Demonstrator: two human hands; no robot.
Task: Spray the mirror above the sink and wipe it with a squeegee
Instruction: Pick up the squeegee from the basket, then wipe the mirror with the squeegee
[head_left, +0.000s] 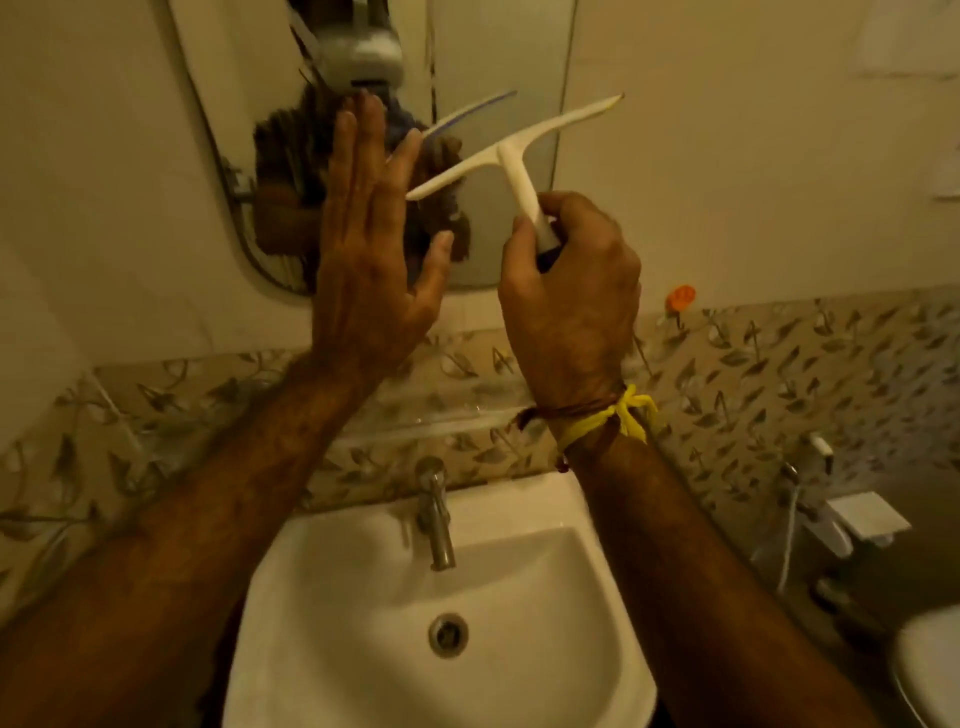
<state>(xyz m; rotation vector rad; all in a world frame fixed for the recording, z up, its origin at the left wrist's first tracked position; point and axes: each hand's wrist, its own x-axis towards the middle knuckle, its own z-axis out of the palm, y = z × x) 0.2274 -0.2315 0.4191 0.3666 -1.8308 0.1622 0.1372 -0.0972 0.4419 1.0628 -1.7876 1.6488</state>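
A rounded mirror (498, 78) hangs on the wall above the white sink (363, 649). My right hand (571, 291) is shut on the handle of a white T-shaped squeegee (514, 150), whose blade is tilted up to the right in front of the mirror's lower part. Whether the blade touches the glass I cannot tell. My left hand (363, 249) is raised flat with its fingers spread, just left of the blade's lower end, before the mirror. No spray bottle is in view. The mirror reflects my hands and the squeegee.
A chrome tap (436, 514) stands at the back of the sink. Leaf-patterned tiles (779, 374) run along the wall. An orange hook (681, 297) sits right of the mirror. A hose fitting (821, 519) and a toilet rim (930, 670) are at the lower right.
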